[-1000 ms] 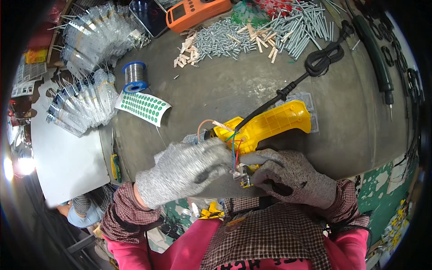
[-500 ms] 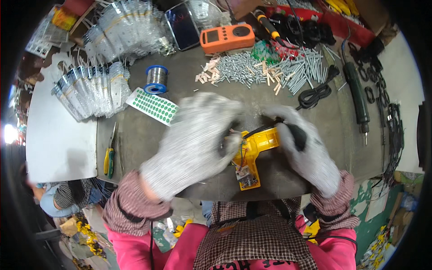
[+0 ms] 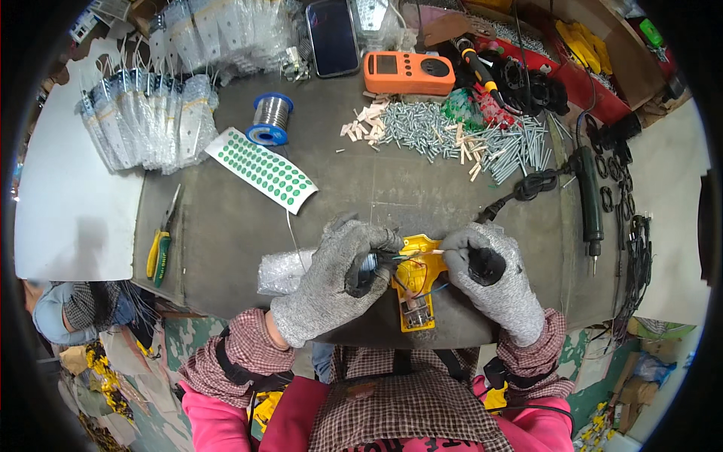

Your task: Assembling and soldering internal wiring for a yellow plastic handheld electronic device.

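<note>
Both my hands wear grey knit gloves and hover around a yellow plastic housing (image 3: 413,285) near the table's front edge. My left hand (image 3: 331,267) is closed, its fingertips pinching thin wires (image 3: 403,258) above the housing. A small dark piece shows partly inside its grip; I cannot make out what it is. Closed on a thin pale wire end (image 3: 437,252), my right hand (image 3: 497,275) is at the housing's right side. Red and blue wires loop over the open housing, and a metallic part (image 3: 416,312) sits in its lower end. Against my left hand lies a bubble-wrapped packet (image 3: 279,273) with a white lead.
Beyond my hands lie a sheet of green stickers (image 3: 263,170), a solder spool (image 3: 269,119), an orange meter (image 3: 409,73) and heaped screws (image 3: 429,128). Yellow-green pliers (image 3: 160,252) are at left. At right are a black cord (image 3: 527,188) and an electric screwdriver (image 3: 590,200).
My left hand has drawn back, and the housing is turned more upright. The bubble-wrapped packet now shows beside my left hand. The black cord now stretches toward my right hand. The whole view has shifted.
</note>
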Available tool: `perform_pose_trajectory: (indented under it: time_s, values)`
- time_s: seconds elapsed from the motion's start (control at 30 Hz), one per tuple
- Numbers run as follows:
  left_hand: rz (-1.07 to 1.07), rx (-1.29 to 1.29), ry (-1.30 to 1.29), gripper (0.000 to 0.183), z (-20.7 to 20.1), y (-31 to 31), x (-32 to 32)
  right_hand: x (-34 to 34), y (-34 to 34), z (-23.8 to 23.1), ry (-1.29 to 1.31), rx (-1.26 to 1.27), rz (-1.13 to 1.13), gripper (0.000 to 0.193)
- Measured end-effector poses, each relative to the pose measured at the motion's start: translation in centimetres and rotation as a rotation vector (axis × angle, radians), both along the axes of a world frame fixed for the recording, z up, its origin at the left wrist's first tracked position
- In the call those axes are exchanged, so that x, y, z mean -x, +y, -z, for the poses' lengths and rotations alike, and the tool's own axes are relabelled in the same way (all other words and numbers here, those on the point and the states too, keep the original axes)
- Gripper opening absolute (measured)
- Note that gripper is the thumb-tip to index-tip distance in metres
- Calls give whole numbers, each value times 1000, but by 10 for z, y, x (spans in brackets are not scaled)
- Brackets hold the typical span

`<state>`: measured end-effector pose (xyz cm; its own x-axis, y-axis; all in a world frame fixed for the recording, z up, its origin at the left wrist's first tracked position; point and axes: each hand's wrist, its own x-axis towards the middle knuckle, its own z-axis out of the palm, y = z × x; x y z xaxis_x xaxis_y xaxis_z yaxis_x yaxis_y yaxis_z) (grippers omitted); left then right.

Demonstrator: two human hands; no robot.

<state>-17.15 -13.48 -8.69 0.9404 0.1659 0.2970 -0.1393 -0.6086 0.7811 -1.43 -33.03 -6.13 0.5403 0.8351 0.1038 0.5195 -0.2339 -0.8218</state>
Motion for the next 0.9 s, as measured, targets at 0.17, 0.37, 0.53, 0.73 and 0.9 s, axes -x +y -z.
perform_pose_trajectory:
  time_s: [0.17,0.37,0.53,0.73,0.9]
  values:
    - [-2,58,-85,43,13,-1,-1,8,11,6,-169,-67,-34,10]
    - [5,43,-86,47,12,-1,2,10,5,10,-196,-34,-34,13]
    - [2,10,-131,49,13,-5,1,13,10,12,-468,4,-108,22]
    - [80,-471,-356,24,-3,-9,25,0,-19,-10,-43,-159,-1,34]
    - [231,-572,27,44,-1,-36,18,17,-37,3,-119,-47,-425,30]
